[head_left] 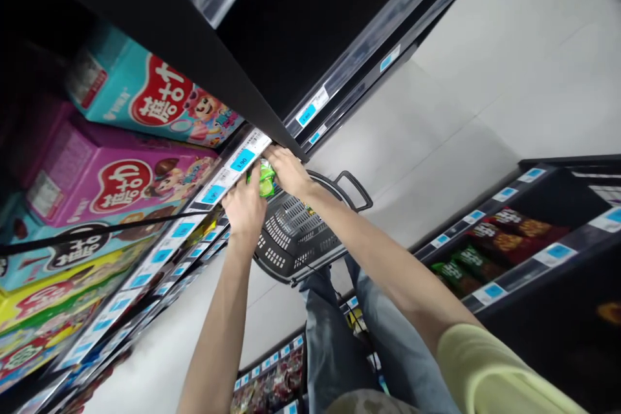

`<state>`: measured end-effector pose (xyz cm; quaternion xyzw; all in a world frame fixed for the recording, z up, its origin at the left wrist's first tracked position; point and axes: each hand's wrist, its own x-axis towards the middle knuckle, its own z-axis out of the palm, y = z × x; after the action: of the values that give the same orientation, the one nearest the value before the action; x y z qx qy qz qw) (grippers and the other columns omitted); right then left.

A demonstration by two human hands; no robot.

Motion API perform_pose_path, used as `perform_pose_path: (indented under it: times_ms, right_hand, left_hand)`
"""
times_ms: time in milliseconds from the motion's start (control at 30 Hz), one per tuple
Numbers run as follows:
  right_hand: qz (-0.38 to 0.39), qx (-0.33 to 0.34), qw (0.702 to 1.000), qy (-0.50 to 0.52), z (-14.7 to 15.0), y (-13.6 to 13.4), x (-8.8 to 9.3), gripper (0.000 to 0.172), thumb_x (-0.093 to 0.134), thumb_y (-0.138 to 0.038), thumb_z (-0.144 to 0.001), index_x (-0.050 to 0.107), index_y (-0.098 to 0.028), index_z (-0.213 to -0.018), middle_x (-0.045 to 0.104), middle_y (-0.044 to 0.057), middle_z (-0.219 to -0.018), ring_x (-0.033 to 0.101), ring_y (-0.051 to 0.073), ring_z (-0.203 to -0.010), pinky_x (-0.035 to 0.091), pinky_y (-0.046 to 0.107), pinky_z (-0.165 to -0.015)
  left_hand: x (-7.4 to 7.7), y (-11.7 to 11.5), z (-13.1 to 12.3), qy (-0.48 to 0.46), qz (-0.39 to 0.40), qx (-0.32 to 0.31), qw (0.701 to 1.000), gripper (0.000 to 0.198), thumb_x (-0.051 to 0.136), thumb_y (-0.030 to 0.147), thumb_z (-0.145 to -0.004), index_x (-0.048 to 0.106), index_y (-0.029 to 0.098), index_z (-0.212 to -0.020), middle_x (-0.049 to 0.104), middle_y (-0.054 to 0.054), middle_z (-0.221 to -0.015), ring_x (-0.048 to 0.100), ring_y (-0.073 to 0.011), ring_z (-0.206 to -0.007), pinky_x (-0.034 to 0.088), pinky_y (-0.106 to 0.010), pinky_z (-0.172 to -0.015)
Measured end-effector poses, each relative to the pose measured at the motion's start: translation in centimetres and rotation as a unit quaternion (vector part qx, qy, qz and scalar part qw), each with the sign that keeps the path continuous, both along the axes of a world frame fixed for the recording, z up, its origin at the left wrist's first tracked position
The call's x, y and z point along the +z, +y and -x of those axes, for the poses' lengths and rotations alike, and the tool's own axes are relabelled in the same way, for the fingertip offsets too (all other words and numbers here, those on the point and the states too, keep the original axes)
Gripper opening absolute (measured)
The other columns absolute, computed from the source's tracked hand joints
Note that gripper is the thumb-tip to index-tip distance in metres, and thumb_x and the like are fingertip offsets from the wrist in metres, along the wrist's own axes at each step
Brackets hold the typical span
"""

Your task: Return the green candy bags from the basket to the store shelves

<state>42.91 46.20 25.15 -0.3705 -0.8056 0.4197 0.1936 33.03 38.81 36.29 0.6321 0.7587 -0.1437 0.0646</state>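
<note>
A small green snack packet (266, 180) shows between my two hands, just off the shelf edge and above the basket. My left hand (243, 206) grips its left side, with the fingers bent near the price labels. On the other side my right hand (290, 171) has its fingers closed at the packet's upper right, close to the dark shelf divider. The fingertips of both hands are partly hidden. Below them a black shopping basket (279, 265) with slotted walls stands in front of my legs, its handle (356, 189) sticking out to the right.
Teal snack boxes (162, 90) and purple snack boxes (121, 171) fill the shelf at left. Blue price labels line the shelf edge (182, 229). A black divider (233, 68) rises beside my hands. Low shelves with red snack bags (504, 229) stand at right on the pale floor (436, 116).
</note>
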Motion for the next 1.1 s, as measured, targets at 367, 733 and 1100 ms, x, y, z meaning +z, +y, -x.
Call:
perform_pose_path:
  times_ms: [367,733,1100]
  right_hand:
    - [0.002,0.029,1.000,0.002,-0.2,0.8,0.3,0.067,0.052,0.003,-0.078,0.042,-0.011,-0.142,0.050,0.017,-0.142,0.045,0.028,-0.135,0.039,0.046,-0.113]
    - [0.210,-0.330,0.909,0.148,-0.6,-3.6,-0.4,0.021,0.053,-0.030,-0.094,0.059,-0.016,-0.109,0.067,0.009,-0.109,0.068,0.015,-0.090,0.060,0.028,-0.077]
    - [0.458,-0.391,0.784,0.150,2.5,-1.0,1.1,0.029,0.054,-0.044,-0.094,0.060,-0.017,-0.102,0.071,0.004,-0.098,0.068,0.011,-0.063,0.059,0.024,-0.059]
  left_hand:
    - [0.5,2.0,-0.3,0.021,0.097,0.059,0.993,0.064,0.050,0.013,-0.083,0.046,0.017,-0.146,0.073,-0.017,-0.104,0.070,-0.0313,-0.096,0.052,-0.039,-0.088]
    - [-1.3,2.2,2.0,0.020,-0.015,0.015,1.000,0.041,0.039,0.028,-0.092,0.066,0.007,-0.115,0.069,-0.023,-0.104,0.066,-0.0345,-0.101,0.048,-0.042,-0.090]
    - [-0.3,3.8,-0.7,0.072,0.030,0.105,0.991,0.041,0.036,0.031,-0.088,0.069,0.007,-0.086,0.065,-0.017,-0.071,0.063,-0.0303,-0.066,0.043,-0.036,-0.059]
